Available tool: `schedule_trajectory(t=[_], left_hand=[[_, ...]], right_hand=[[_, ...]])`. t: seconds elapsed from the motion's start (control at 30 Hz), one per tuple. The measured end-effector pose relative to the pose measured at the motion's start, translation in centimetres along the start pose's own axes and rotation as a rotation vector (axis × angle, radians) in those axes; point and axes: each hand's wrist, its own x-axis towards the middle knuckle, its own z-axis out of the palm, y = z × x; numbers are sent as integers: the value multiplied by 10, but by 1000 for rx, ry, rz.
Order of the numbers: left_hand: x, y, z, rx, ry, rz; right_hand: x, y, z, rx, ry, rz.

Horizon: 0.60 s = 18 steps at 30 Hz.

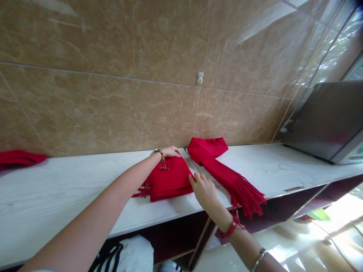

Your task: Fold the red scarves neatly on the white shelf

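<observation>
A red scarf [170, 179], folded into a flat block with fringe sticking out at its left, lies on the white countertop. My left hand [170, 152] is at its far edge, the fingers closed on the upper corner. At the right edge my right hand [203, 187] pinches the cloth between thumb and forefinger; part of the grip is hidden. Just right of it lies a second red scarf [224, 173], looped at the far end, its fringed end hanging over the counter's front edge.
More red cloth [21, 158] lies at the far left of the white countertop [70, 196]. A grey metal box-like appliance [326, 117] stands at the right end. Behind rises a brown tiled wall [113, 105] with a small white cat-shaped hook [200, 77]. Open dark shelves [176, 234] lie below.
</observation>
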Motion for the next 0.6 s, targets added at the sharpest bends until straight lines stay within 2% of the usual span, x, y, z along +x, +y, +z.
schedule_trajectory(t=[0.1, 0.2, 0.3, 0.4, 0.5, 0.6], left_hand=[[-5, -1, 18, 58, 7, -42], [-15, -4, 22, 87, 23, -55], [-31, -14, 8, 91, 13, -69], [-52, -33, -12, 75, -43, -123], [-74, -53, -27, 27, -127, -182], [-95, -65, -34, -37, -185, -222]], right_hand=[[-2, -3, 9, 8, -74, 29], [-4, -3, 14, 31, -88, 55], [-1, -3, 8, 21, -10, -13], [6, -8, -2, 57, 70, -231], [15, -17, -4, 135, 77, -400], [20, -21, 2, 227, 43, -372]])
